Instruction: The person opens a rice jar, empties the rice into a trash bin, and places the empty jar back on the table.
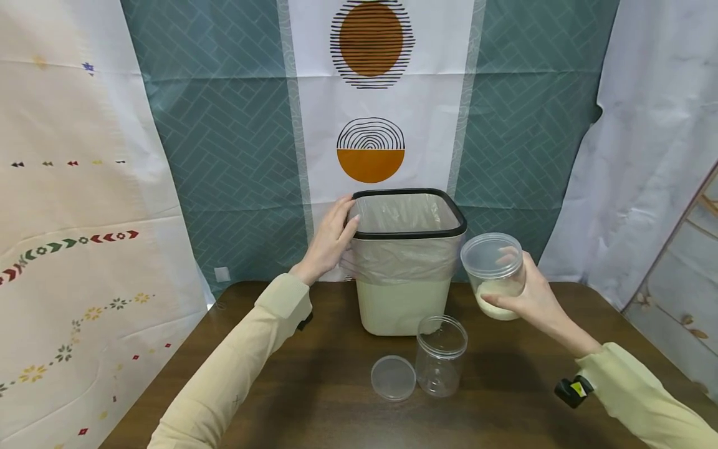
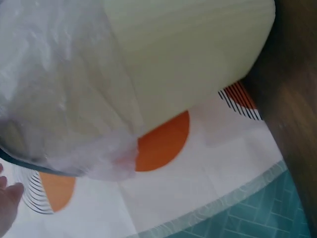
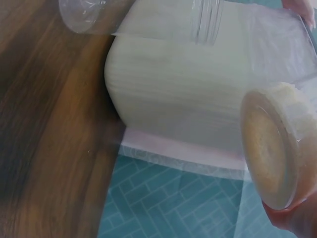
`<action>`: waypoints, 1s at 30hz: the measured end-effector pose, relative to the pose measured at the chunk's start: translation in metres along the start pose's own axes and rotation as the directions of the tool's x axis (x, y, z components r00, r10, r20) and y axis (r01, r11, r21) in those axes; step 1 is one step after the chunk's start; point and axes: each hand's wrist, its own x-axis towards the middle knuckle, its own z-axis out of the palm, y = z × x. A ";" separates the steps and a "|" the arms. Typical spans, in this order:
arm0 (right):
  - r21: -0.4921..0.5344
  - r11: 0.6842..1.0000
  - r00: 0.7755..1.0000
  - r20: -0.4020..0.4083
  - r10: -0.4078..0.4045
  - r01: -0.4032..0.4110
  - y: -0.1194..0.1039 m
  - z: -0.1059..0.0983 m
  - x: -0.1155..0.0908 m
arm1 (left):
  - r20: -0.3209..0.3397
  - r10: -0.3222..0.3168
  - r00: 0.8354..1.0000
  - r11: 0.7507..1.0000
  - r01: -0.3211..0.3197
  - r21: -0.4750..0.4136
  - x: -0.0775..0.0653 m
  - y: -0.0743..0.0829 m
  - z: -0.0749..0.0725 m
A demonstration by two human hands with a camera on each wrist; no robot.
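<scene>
A cream trash can (image 1: pixel 401 305) with a black rim and a clear liner bag (image 1: pixel 409 265) stands at the back of the table. My left hand (image 1: pixel 328 240) holds its rim at the left side, thumb and fingertips at the edge. At the right, my right hand (image 1: pixel 535 296) grips a clear plastic jar (image 1: pixel 477 274) by its side, lifted above the table and slightly tilted. Pale powder (image 3: pixel 265 148) lies in the bottom of this jar, and its top looks covered by a translucent lid (image 1: pixel 488 252).
An open clear jar (image 1: pixel 440 368) stands on the brown wooden table (image 1: pixel 331 405) in front of the trash can. A translucent round lid (image 1: pixel 394 378) lies flat just left of it. Behind the table hangs a patterned curtain (image 1: pixel 235 156).
</scene>
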 end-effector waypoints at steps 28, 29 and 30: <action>0.037 0.996 0.994 0.075 -0.078 0.076 -0.008 0.016 0.006 | 0.006 0.470 0.883 0.882 -0.470 -0.023 -0.021 0.044 0.019; 0.038 0.997 0.994 0.075 -0.077 0.074 -0.009 0.017 0.006 | 0.013 0.471 0.882 0.882 -0.470 -0.034 -0.022 0.045 0.019; 0.040 0.996 0.994 0.078 -0.076 0.073 -0.009 0.018 0.006 | 0.018 0.471 0.882 0.881 -0.470 -0.044 -0.022 0.046 0.020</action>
